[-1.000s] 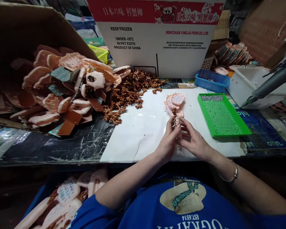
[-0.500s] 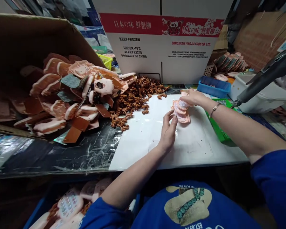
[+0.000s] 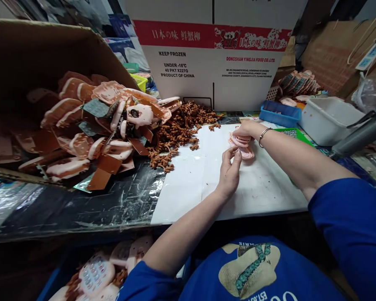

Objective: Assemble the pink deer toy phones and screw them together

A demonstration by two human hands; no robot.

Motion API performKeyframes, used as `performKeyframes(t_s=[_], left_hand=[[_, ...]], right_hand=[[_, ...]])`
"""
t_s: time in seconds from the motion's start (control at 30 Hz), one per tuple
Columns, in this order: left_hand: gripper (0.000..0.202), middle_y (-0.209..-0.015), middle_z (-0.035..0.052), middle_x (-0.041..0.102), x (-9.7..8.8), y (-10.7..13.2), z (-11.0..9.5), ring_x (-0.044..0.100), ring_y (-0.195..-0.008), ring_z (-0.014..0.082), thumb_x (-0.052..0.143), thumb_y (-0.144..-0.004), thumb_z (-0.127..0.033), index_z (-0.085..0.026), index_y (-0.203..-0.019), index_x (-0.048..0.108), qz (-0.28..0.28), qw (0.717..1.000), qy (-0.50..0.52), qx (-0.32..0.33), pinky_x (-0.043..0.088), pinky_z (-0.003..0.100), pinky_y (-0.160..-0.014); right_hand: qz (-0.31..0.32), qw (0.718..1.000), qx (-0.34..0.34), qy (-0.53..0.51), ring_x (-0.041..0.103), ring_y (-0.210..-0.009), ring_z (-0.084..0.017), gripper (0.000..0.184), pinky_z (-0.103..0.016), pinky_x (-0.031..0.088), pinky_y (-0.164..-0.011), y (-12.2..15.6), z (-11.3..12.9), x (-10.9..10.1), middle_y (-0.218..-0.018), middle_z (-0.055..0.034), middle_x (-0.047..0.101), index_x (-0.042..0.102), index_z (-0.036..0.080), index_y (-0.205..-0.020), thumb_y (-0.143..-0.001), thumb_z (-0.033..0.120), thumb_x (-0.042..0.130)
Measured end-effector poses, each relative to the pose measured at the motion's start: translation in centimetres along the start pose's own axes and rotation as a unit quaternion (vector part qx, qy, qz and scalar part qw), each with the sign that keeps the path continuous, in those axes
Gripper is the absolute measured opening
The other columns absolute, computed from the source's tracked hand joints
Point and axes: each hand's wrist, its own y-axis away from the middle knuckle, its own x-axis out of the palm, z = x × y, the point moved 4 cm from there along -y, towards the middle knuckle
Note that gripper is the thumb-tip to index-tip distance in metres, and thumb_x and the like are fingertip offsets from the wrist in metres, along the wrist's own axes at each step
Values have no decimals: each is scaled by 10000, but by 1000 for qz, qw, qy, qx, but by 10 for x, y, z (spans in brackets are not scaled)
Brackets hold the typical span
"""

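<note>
Pink plastic shell pieces (image 3: pixel 247 154) of a toy-like casing lie on the white work board (image 3: pixel 188 196), partly hidden by my fingers. From above, my right hand (image 3: pixel 250 128) grips the upper piece, its fingers closed over it. My left hand (image 3: pixel 230 172) is at the near left side, thumb and fingertips pinched at the edge of a shell piece. Brown clustered parts (image 3: pixel 181 127), small and knobbly, are heaped along the board's left side. A green tray (image 3: pixel 296 134) stands partly behind my right forearm.
A cardboard box (image 3: pixel 65 35) at left spills pink casings with circuit boards (image 3: pixel 139 113). Behind the board stands a white printed carton (image 3: pixel 178 92). At right are a blue tray (image 3: pixel 280 113), a white bin (image 3: pixel 329 119) and a dark grey pole (image 3: pixel 360 133). Below sits a bin with pink casings (image 3: pixel 95 274).
My right hand has closed further over the pink shell pieces, and its forearm has swung left over the green tray. My left hand has shifted slightly right with its fingertips at the pieces.
</note>
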Motion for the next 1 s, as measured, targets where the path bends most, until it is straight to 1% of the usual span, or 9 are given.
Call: performKeyframes(t_s=[0.13,0.23,0.33,0.43,0.5,0.6,0.7,0.87,1.0], left_hand=[[364,-1293,79,575,-5,-5,1,545,-1213,221,588,-925,-456,-212,-1194,564,-36,998,41,-22,468,377,-1020],[406,-1297,87,588,-5,-6,-3,586,-1175,228,620,-905,-477,-206,-1205,578,-42,991,109,-58,519,365,-947],[507,-1361,90,582,7,1,-9,616,-1170,253,619,-906,-516,-254,-1333,538,24,979,180,-87,547,403,-924],[508,-1409,61,575,25,19,-13,598,-1230,285,585,-931,-517,-340,-1398,489,111,962,229,-98,560,455,-926],[500,-1451,54,546,33,34,-10,565,-1284,301,581,-941,-498,-352,-1407,473,133,955,240,-110,558,485,-945],[550,-1531,45,463,41,53,1,498,-1364,300,599,-936,-486,-357,-1441,426,123,960,219,-123,515,504,-1030],[548,-1566,29,422,43,65,9,418,-1434,272,602,-935,-483,-349,-1442,444,100,975,173,-99,417,464,-1149],[496,-1540,22,463,46,73,6,390,-1455,245,576,-968,-403,-347,-1449,465,118,977,168,-49,316,426,-1219],[454,-1462,52,548,44,70,7,439,-1417,282,619,-939,-423,-305,-1375,574,133,975,169,-49,301,445,-1217]], right_hand=[[-25,999,-26,-11,627,-1144,-374,653,-422,493,-935,21,-3,-11,-1207,-292,653,594,2,-1231,-745,435,652],[-59,993,-94,-32,602,-1196,-358,684,-425,474,-982,65,-7,-24,-1304,-225,629,501,94,-1367,-805,475,582],[-62,981,-174,-67,615,-1201,-295,687,-391,493,-998,124,-21,-24,-1369,-116,615,412,214,-1462,-854,512,526],[-90,950,-265,-141,613,-1197,-321,678,-474,500,-1023,176,-44,-10,-1354,-130,612,457,199,-1436,-838,502,562],[-113,932,-299,-170,608,-1207,-321,683,-490,515,-1020,197,-62,4,-1345,-140,606,448,191,-1446,-844,483,586],[-137,915,-325,-197,613,-1205,-308,674,-478,556,-985,212,-82,25,-1352,-148,585,397,207,-1487,-892,467,577],[-164,904,-340,-202,635,-1159,-294,696,-453,597,-922,220,-89,40,-1339,-139,562,331,262,-1529,-909,446,591],[-242,884,-342,-207,619,-1168,-295,800,-440,612,-915,232,-92,46,-1339,-131,514,250,315,-1562,-878,384,659],[-228,868,-362,-252,596,-1217,-295,824,-420,612,-926,232,-97,49,-1378,-113,493,241,346,-1563,-860,337,672]])
